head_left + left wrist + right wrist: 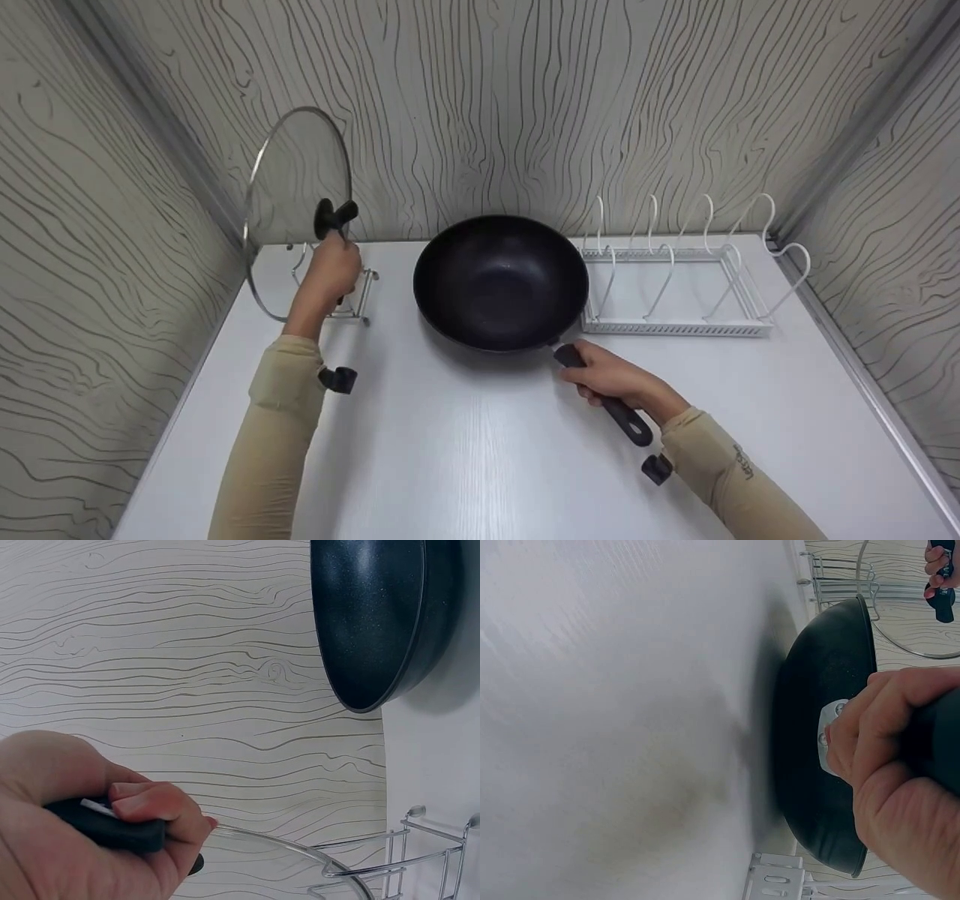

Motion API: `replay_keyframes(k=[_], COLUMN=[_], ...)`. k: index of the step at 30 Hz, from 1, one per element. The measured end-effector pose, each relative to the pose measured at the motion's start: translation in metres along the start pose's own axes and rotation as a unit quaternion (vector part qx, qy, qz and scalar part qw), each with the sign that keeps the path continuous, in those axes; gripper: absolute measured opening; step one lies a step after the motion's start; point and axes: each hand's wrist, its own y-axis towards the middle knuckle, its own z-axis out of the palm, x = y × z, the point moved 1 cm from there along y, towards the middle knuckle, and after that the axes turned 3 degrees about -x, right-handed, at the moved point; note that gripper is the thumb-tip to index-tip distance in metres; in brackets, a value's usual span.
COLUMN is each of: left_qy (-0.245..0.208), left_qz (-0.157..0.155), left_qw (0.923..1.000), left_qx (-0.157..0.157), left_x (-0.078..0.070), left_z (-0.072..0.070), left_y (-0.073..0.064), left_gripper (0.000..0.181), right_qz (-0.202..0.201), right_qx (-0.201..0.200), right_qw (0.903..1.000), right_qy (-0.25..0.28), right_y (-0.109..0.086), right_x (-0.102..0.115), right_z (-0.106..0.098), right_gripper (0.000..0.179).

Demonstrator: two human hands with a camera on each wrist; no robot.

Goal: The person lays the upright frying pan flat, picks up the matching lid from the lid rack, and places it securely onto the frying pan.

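Note:
My left hand (330,266) grips the black handle (124,829) of a large glass lid (296,169) with a metal rim. The lid stands on edge at the far left. In the left wrist view its rim reaches between the wires of a small metal rack (431,832); whether it rests there I cannot tell. With my right hand (611,371), fingers curled round the black handle (630,424), I hold a dark wok (499,285) at the middle back, its inside facing up. Its riveted bracket (829,736) shows in the right wrist view. Whether its base touches the table is hidden.
A white rack (675,328) with tall curved wire dividers stands at the back right, close beside the wok. The white table (465,450) ends at wood-grain panels (480,112) at the back and both sides.

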Motion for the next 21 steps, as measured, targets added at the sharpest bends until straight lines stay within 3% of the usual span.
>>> replay_keyframes(k=[15, 21], left_qy=[-0.032, -0.023], left_qz=[-0.015, -0.008], left_qw=[0.9992, 0.9994], left_qx=[0.018, 0.024], left_x=[-0.006, -0.010], left_z=[-0.008, -0.011], left_y=[-0.003, -0.006], left_gripper=[0.058, 0.060], right_qz=[0.002, -0.003], right_qx=[-0.008, -0.007], right_qw=[0.9999, 0.9999], right_qy=[-0.006, -0.009], right_y=[0.000, 0.000], right_x=[-0.001, 0.000], right_z=[-0.001, 0.000], right_gripper=[0.042, 0.042])
